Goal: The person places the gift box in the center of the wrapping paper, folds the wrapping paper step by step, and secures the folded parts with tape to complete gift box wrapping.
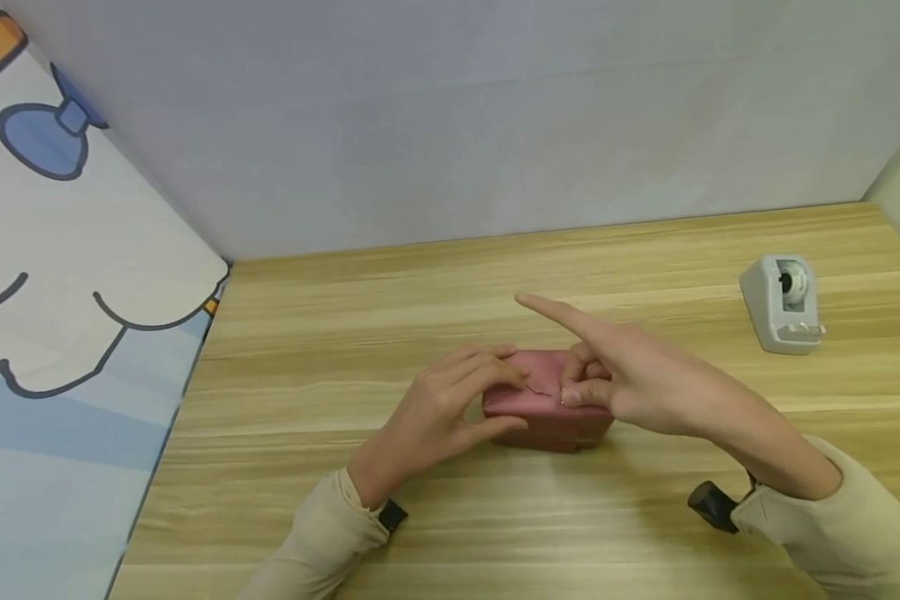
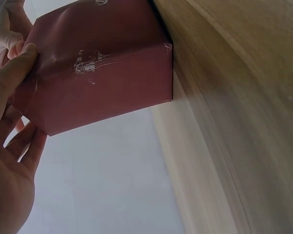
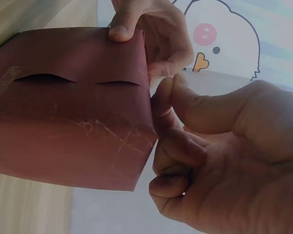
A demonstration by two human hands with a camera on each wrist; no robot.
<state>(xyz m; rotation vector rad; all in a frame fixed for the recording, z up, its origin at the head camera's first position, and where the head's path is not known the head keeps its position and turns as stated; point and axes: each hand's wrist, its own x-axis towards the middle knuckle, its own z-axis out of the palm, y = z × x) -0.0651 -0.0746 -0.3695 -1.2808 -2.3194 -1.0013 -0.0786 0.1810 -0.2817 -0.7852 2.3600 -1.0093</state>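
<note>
A box wrapped in dark red paper (image 1: pixel 547 425) stands on the wooden table under both hands. The left hand (image 1: pixel 450 408) grips its left end, fingers on top and thumb (image 2: pixel 19 66) along the near edge. Above the box's right half, the right hand (image 1: pixel 622 375) has thumb and a curled fingertip together, with one finger stretched out. A small shiny clear piece that looks like tape (image 1: pixel 563 398) shows at the thumb tip, beside a seam in the top paper. In the right wrist view, the paper edge (image 3: pixel 44 78) gapes along one side, with clear tape (image 3: pixel 5 87) across it.
A grey tape dispenser (image 1: pixel 783 308) with a roll in it stands at the right rear of the table (image 1: pixel 330 333). A plain pale wall (image 1: pixel 495 125) rises behind, and a cartoon-printed panel (image 1: pixel 105 250) borders the left side.
</note>
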